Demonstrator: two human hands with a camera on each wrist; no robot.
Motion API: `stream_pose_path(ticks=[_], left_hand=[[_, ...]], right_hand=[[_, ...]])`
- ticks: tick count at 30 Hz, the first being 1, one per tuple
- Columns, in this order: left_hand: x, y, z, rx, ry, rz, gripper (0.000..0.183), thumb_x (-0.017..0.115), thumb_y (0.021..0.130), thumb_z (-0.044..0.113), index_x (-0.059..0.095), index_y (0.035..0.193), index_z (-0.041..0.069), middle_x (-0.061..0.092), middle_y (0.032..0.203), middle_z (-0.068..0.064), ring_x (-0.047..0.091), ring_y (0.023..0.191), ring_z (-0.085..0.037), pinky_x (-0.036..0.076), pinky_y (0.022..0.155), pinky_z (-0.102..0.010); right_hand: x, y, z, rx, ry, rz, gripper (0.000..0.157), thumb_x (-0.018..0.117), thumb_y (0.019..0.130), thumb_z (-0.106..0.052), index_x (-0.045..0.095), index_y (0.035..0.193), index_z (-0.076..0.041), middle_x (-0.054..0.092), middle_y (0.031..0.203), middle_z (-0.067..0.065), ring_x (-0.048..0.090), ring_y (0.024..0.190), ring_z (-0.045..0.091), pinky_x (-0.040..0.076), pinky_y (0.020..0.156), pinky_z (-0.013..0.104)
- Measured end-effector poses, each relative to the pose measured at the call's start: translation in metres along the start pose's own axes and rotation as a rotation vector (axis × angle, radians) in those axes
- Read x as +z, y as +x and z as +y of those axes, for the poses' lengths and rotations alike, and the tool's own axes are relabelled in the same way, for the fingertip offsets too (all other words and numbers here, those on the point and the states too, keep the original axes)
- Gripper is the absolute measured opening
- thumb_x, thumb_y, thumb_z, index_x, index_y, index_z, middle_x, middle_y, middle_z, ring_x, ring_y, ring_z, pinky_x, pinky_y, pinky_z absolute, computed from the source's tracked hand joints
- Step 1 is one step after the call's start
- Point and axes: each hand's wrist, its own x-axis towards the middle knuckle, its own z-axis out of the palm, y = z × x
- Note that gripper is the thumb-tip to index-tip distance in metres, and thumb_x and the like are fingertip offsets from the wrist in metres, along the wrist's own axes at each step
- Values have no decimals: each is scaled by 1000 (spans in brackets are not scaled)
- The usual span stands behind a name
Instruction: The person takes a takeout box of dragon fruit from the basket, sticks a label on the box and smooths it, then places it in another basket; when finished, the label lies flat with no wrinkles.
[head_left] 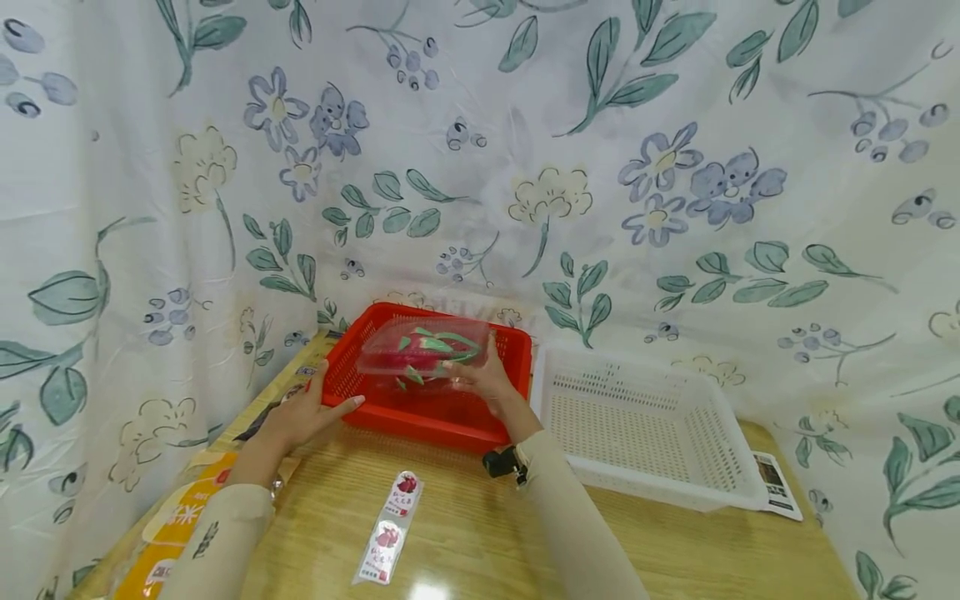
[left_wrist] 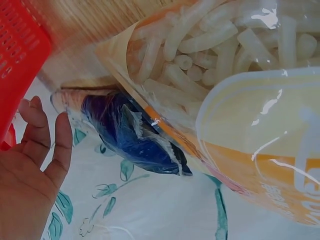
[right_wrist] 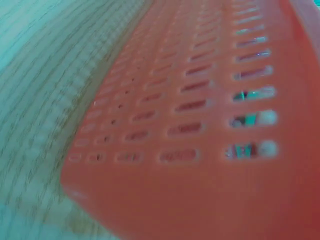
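A clear plastic box [head_left: 375, 343] with a pink and green dragon fruit [head_left: 438, 343] in it is over the red basket [head_left: 427, 423]. My right hand [head_left: 487, 379] grips the box at its right end, thumb in front. At the basket's front left corner, my left hand [head_left: 303, 417] has its thumb and fingers spread at the rim. The left wrist view shows this hand's fingers [left_wrist: 62, 145] loosely bent beside the red side. Only the slotted red wall [right_wrist: 165, 190] and the wooden table fill the blurred right wrist view; the right hand is hidden there.
A white basket [head_left: 723, 500] stands right of the red one. On the table [head_left: 465, 533] lies a strip of dragon fruit stickers [head_left: 388, 533]. An orange bag [left_wrist: 250, 115] of pale tube-shaped food and a dark blue packet [left_wrist: 135, 135] lie at left. A card [head_left: 777, 487] sits far right.
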Motion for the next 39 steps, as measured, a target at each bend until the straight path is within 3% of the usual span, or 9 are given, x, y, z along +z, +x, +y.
stream_pose_path(ticks=[8,16,18,23,25,31,34,39], left_hand=[[0,0,1,-3,8,-22,117,33,85,85,-14,157,5,36,145,-42,49,121,-59,49,86,-67],[-4,3,1,-14,40,-43,118,31,85,86,-11,157,2,25,150,-43,37,128,-64,43,92,-72],[-6,4,1,-8,72,-12,118,31,84,86,-5,157,2,24,150,-43,35,128,-64,39,94,-74],[-18,9,6,53,145,179,108,36,85,84,16,159,6,28,146,-40,30,129,-58,28,99,-74],[-25,14,13,84,140,223,104,37,86,82,19,159,9,28,148,-38,27,132,-55,24,100,-73],[-42,25,48,141,112,167,100,35,88,81,26,157,8,36,144,-33,24,132,-51,15,106,-71],[-40,27,60,132,68,133,102,38,87,81,27,156,6,38,144,-32,25,132,-50,13,108,-72],[-31,31,65,125,-202,56,107,49,84,80,13,159,13,32,155,-24,30,138,-50,25,109,-72]], right_hand=[[-7,-6,-7,4,31,19,102,70,92,-13,-5,160,-28,44,146,15,67,91,21,58,87,40],[-11,-10,-7,-41,23,15,99,70,92,-14,-1,159,-32,46,146,11,61,112,28,58,88,39],[-11,-11,-8,-57,14,10,99,69,93,-14,-1,159,-33,45,147,10,60,113,28,58,87,39],[-11,-14,-11,-67,23,3,97,70,93,-13,2,158,-35,49,143,11,65,102,25,59,83,37],[-11,-15,-12,-61,29,-3,95,69,93,-12,3,158,-35,50,141,11,66,96,23,59,82,36],[-11,-21,-15,-51,32,-21,96,68,94,-13,0,160,-29,55,136,17,71,92,26,59,84,36],[-10,-24,-16,-58,30,-37,96,67,95,-13,-2,160,-29,58,133,18,71,99,35,58,85,37],[-9,-31,-16,-96,63,-59,89,64,96,-13,4,158,-35,55,138,14,69,102,30,58,86,38]])
